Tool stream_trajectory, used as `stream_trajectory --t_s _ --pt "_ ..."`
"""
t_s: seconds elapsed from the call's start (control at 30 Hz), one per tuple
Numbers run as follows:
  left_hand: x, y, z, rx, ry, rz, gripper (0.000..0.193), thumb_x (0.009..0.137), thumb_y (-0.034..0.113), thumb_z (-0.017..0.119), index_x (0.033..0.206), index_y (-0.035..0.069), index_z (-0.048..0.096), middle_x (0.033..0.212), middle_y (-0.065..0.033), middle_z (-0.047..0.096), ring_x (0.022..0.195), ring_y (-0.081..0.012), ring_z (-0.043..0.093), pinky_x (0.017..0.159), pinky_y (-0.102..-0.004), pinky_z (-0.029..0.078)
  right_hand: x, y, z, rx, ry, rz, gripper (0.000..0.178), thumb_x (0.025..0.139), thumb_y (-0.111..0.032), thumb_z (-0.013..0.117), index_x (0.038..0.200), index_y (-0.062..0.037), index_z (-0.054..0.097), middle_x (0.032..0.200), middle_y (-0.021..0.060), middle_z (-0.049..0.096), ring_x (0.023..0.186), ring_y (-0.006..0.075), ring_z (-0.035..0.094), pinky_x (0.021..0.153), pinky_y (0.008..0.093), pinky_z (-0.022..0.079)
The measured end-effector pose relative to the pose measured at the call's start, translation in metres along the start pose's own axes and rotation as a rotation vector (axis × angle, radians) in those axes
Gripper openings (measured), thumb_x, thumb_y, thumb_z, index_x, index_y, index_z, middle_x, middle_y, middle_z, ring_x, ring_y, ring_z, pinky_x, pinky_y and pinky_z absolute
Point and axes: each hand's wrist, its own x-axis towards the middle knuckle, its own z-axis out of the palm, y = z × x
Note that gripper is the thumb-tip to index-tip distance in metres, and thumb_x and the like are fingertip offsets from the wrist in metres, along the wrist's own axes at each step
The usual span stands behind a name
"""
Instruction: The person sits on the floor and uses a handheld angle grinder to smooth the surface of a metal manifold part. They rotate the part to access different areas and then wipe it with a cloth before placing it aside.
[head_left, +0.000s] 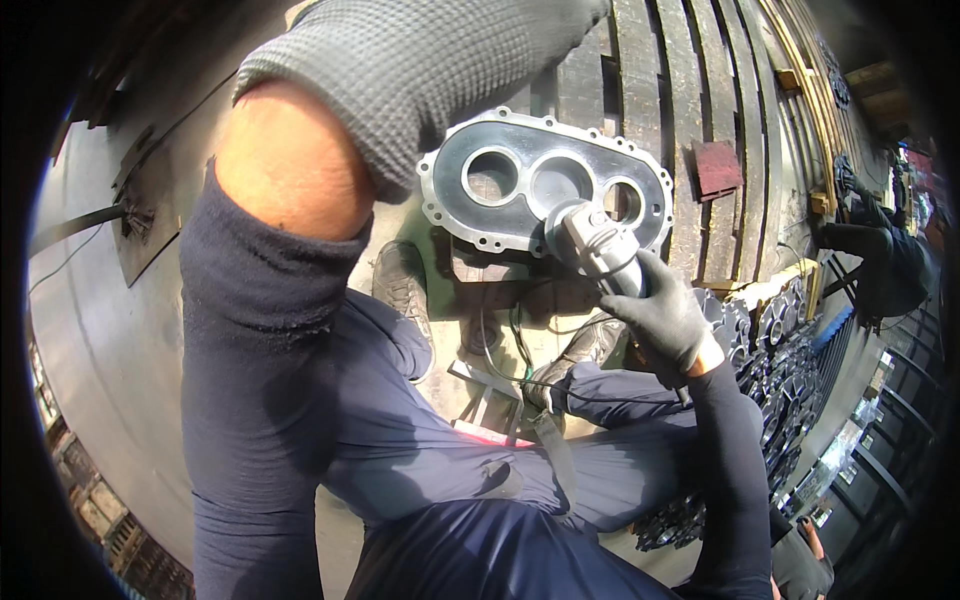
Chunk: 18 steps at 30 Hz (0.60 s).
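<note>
My right hand (665, 310), in a grey glove, is wrapped round the body of a small angle grinder (605, 255). The grinder's head is over the near edge of an oval metal housing cover (520, 230); whether its disc touches the metal cannot be made out. The cover has a dark inner face, three round openings and bolt lugs along its silvery rim. My left hand (400, 75), in a grey textured glove, is raised close to the camera and looms over the cover's left end. Its fingers run toward the upper edge and do not show clearly.
The cover lies on a dark slatted wooden bench (685, 110), with a dark red flat piece (715, 170) on it. Cables (520, 340) hang below, near my shoes. Dark metal parts (770, 340) are piled at right. Another person (870, 255) is farther right.
</note>
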Motion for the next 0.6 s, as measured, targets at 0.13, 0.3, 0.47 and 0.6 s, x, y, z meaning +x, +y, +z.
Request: stream_trajectory --t_s 0.13,0.3,0.47,0.6 --pt "-0.011 0.034 -0.004 0.009 0.119 -0.105 0.050 0.110 0.041 0.064 0.126 -0.004 0.079 0.120 -0.0268 0.076 0.117 -0.0412 0.074 0.106 -0.0484 0.058 -0.002 -0.005 0.015 -0.060 0.047 -0.059 0.072 0.084 -0.028 0.092 0.146 -0.0011 0.067 0.125 0.0257 0.078 0.116 0.0354 0.078 0.100 0.0436 0.060" --pt "0.015 0.009 0.022 0.311 0.207 0.315 0.045 0.109 0.036 0.066 0.117 -0.007 0.079 0.113 -0.0248 0.078 0.103 -0.0373 0.077 0.091 -0.0466 0.061 0.014 -0.011 0.021 -0.075 0.023 -0.094 0.071 0.084 -0.037 0.089 0.142 -0.0041 0.066 0.126 0.0268 0.076 0.119 0.0442 0.074 0.101 0.0496 0.058" --pt "0.008 0.037 0.008 0.066 0.144 0.051 0.047 0.108 0.038 0.068 0.120 -0.006 0.079 0.109 -0.0240 0.080 0.099 -0.0331 0.078 0.090 -0.0430 0.060 0.032 -0.008 0.026 -0.121 -0.052 -0.165 0.058 0.085 -0.039 0.086 0.127 -0.0038 0.068 0.117 0.0260 0.076 0.117 0.0456 0.072 0.099 0.0538 0.056" --pt "0.003 0.061 -0.024 -0.411 -0.010 -0.221 0.047 0.106 0.039 0.068 0.119 -0.004 0.079 0.105 -0.0229 0.080 0.097 -0.0320 0.078 0.090 -0.0413 0.058 0.024 0.005 0.018 -0.222 -0.059 -0.199 0.058 0.086 -0.040 0.085 0.128 -0.0054 0.064 0.116 0.0248 0.076 0.116 0.0457 0.072 0.099 0.0548 0.057"
